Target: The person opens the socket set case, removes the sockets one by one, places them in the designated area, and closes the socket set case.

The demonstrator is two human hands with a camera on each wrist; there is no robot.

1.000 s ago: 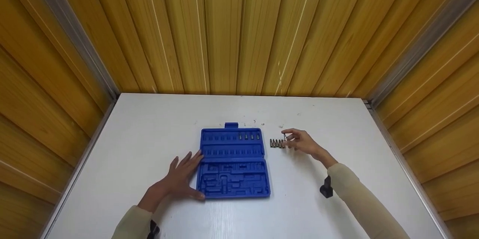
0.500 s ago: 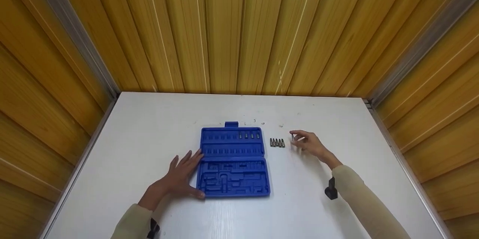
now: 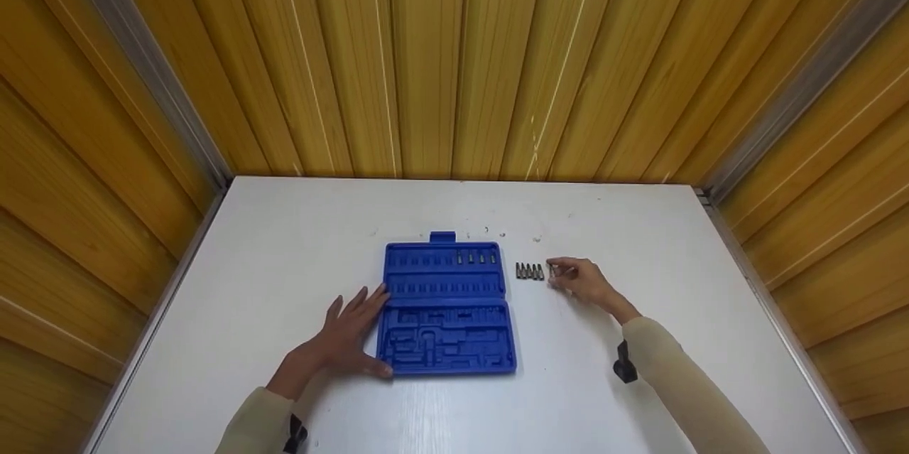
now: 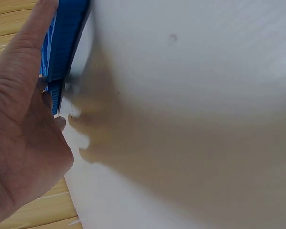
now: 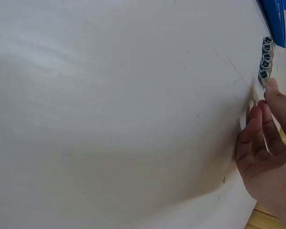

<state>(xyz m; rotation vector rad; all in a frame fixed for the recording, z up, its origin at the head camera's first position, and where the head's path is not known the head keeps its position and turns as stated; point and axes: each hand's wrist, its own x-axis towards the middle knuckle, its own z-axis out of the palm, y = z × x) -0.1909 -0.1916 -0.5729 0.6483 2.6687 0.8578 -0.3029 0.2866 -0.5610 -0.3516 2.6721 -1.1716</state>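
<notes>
Open on the white table lies a blue plastic socket case (image 3: 449, 337); several small metal sockets (image 3: 476, 258) sit in the right part of its top row. My left hand (image 3: 348, 340) rests along the case's left edge, fingers spread and thumb at the near left corner. In the left wrist view, the thumb (image 4: 19, 62) reaches along the blue case wall. Right of the case stands a short row of several sockets (image 3: 529, 271). At the right end of that row, my right hand (image 3: 584, 282) pinches a single socket (image 3: 552, 271) between thumb and fingertips; the fingers partly hide it.
The white table (image 3: 305, 227) runs back to a yellow wood-look panel wall (image 3: 426, 84), with similar panels on both sides. A latch (image 3: 442, 236) sticks out from the far edge of the case. Small dark marks dot the surface behind it.
My right hand first drew right, away from the row, with the pinched socket, then came back left and lower to the row's right end. The left hand keeps its place on the case.
</notes>
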